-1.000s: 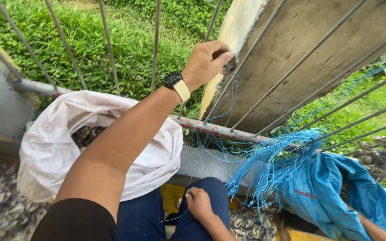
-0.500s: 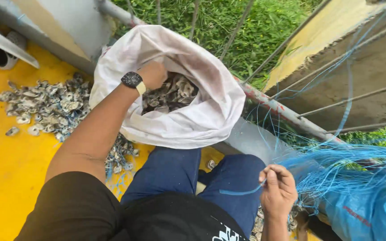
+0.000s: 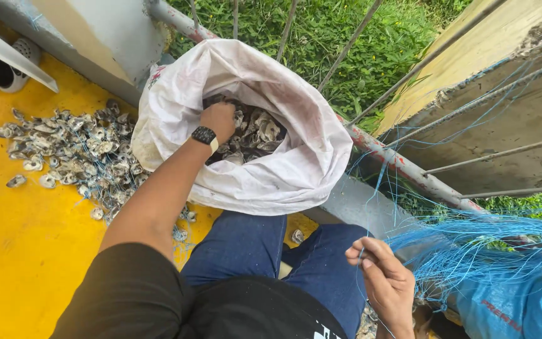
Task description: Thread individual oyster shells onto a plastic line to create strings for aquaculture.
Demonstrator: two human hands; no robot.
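black short sleeve (image 3: 127, 295) | black wristwatch (image 3: 204, 135) | blue jeans (image 3: 246, 248)

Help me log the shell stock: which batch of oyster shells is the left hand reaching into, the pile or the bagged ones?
The bagged ones: the left hand is inside the white sack, on its shells, not the pile on the yellow floor.

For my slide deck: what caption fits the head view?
Left hand reaches into a white sack of shells; right hand pinches blue string.
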